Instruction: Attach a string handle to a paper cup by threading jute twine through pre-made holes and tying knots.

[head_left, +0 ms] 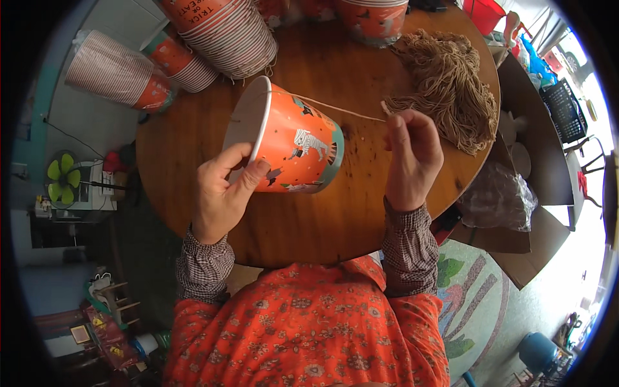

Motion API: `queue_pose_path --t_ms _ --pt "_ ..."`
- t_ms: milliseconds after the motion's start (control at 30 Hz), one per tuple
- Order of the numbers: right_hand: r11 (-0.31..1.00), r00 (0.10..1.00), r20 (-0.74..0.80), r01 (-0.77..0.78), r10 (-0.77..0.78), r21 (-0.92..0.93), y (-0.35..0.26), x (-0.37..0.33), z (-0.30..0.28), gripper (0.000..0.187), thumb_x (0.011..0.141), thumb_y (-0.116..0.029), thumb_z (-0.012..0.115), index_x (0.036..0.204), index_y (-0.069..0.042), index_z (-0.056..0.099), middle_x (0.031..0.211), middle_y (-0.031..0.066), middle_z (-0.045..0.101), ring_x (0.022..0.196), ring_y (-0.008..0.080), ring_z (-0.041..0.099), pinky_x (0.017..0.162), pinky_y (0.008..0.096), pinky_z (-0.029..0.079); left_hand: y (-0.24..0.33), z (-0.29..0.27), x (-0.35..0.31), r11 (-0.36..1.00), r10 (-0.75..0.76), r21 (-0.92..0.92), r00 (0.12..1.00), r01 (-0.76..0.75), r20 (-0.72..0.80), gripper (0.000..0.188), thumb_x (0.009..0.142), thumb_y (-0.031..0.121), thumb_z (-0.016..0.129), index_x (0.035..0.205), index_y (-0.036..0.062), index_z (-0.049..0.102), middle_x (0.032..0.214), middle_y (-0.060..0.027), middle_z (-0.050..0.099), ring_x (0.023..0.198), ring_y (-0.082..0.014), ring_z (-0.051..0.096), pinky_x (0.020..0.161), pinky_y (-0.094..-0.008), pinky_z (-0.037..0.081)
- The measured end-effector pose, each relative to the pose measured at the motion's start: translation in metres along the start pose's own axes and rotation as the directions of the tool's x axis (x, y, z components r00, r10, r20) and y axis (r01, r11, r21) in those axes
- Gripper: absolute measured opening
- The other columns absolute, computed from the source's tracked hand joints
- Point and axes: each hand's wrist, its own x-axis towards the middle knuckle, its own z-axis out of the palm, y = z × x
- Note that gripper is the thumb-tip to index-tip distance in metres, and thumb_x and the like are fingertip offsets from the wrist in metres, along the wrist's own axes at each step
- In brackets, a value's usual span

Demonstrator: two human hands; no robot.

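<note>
An orange paper bucket (290,142) with printed cartoon figures and a green base band lies tilted on its side above the table, its white mouth facing left. My left hand (227,187) grips its rim, thumb outside and fingers inside. A thin tan cord (329,106) runs from the bucket's side near the rim to my right hand (414,151), which pinches its end between thumb and fingertips. Just beyond my right hand lies a large heap of tan cords (451,84).
Nested stacks of orange buckets (222,39) stand along the far side of the round wooden table (258,229), one wrapped stack (119,71) at far left. An open cardboard box (535,142) holding clear plastic (496,197) is beside the table's right edge. A green fan (63,177) stands left.
</note>
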Motion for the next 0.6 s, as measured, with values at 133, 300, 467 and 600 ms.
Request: queue_pose_path --t_ms 133,300,467,600 --pt "0.853 0.909 0.256 0.402 -0.329 -0.331 -0.012 -0.019 0.015 0.015 0.077 0.004 0.069 0.090 0.002 0.061 0.101 0.0131 0.062 0.100 0.0244 0.059 0.088 0.0339 0.046 -0.002 -0.001 0.002 0.996 -0.013 -0.090 0.998 0.008 -0.060 0.017 0.093 0.007 0.056 0.105 -0.0049 0.061 0.078 -0.0016 0.062 0.069 -0.0050 0.051 0.062 -0.0212 0.043" --pt "0.833 0.862 0.373 0.463 -0.344 -0.302 -0.022 -0.043 0.035 0.020 0.070 0.005 0.072 0.085 -0.003 0.061 0.097 0.0114 0.063 0.086 0.0242 0.059 0.075 0.0331 0.047 -0.001 0.003 -0.004 0.992 -0.003 -0.130 0.999 -0.002 -0.042 0.023 0.089 0.001 0.056 0.112 -0.0063 0.059 0.084 -0.0034 0.063 0.074 -0.0062 0.056 0.065 -0.0215 0.045" --pt "0.943 0.907 0.364 0.287 -0.211 -0.167 -0.020 -0.051 0.046 0.021 0.074 0.004 0.073 0.088 -0.002 0.059 0.097 0.0098 0.062 0.075 0.0212 0.063 0.062 0.0293 0.052 -0.002 0.005 -0.004 0.976 -0.043 -0.214 0.998 0.033 -0.039 0.028 0.087 -0.002 0.058 0.115 -0.0056 0.058 0.098 -0.0077 0.065 0.088 -0.0093 0.060 0.077 -0.0240 0.050" --pt "0.966 0.920 0.367 0.207 -0.137 -0.157 -0.022 -0.053 0.051 0.019 0.075 0.005 0.071 0.088 -0.001 0.059 0.097 0.0099 0.061 0.072 0.0188 0.062 0.062 0.0285 0.052 -0.002 0.009 -0.007 0.985 -0.041 -0.173 0.996 0.027 -0.078 0.028 0.086 -0.002 0.059 0.113 -0.0049 0.058 0.099 -0.0097 0.063 0.088 -0.0139 0.062 0.078 -0.0259 0.050"
